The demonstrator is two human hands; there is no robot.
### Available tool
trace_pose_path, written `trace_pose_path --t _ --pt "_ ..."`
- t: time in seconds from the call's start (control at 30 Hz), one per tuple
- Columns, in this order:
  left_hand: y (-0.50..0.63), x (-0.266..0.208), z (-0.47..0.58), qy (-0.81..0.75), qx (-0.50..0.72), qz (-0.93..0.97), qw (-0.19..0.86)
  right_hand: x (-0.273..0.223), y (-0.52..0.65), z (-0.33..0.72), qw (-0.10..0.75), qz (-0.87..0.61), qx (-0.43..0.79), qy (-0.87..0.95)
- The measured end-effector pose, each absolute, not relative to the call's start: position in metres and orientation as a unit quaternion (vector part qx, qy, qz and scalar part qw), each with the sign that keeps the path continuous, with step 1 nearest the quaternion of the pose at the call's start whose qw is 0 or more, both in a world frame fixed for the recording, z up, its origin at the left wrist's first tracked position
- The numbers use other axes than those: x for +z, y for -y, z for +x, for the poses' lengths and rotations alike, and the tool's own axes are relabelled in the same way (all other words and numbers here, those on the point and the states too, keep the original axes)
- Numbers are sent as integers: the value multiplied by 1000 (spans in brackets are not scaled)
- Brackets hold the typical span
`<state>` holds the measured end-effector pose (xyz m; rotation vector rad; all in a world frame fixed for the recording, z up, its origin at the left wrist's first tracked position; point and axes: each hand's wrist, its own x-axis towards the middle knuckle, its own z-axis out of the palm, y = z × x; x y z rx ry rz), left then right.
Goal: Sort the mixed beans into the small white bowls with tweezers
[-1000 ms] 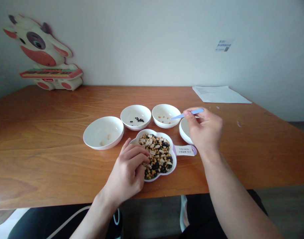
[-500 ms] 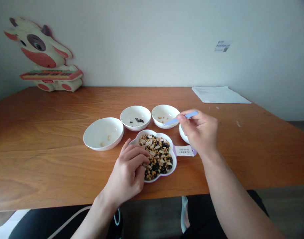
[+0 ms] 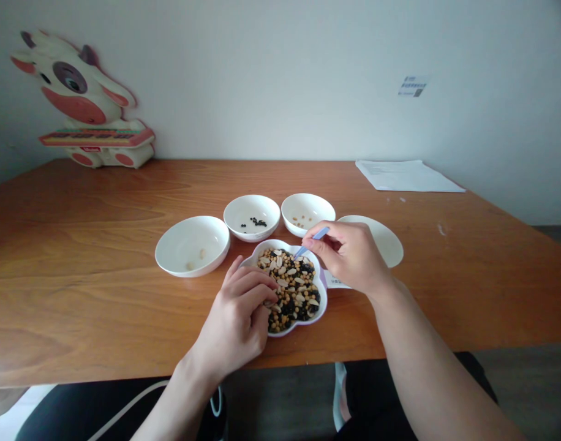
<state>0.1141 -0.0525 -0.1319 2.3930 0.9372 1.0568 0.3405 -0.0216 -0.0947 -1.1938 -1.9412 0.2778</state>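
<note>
My right hand pinches light-blue tweezers, their tip pointing down at the upper part of a flower-shaped white tray. Mixed peanuts, yellow kernels and black beans fill this tray. Its labelled handle is partly covered by my right hand. My left hand holds the tray's left side, fingers bent over the rim and fingertips at the contents; its grip underneath is hidden.
Behind the tray stand white bowls: the left bowl with a few pale pieces, one with black beans, another with yellowish bits, and a right bowl partly hidden. A cow toy and papers lie farther back.
My right hand has moved down and left with the tweezers, from over the yellowish-bit bowl to the tray. More of the right bowl shows. My left hand stays on the tray.
</note>
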Motion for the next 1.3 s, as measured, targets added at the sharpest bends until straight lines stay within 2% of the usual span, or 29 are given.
trace_pose_path --t 0.97,1.3 --pt "52 -132 114 -335 366 848 188 -93 24 339 412 -468 112 773" --pt "51 -133 115 -333 371 847 183 -94 24 340 469 -455 68 754"
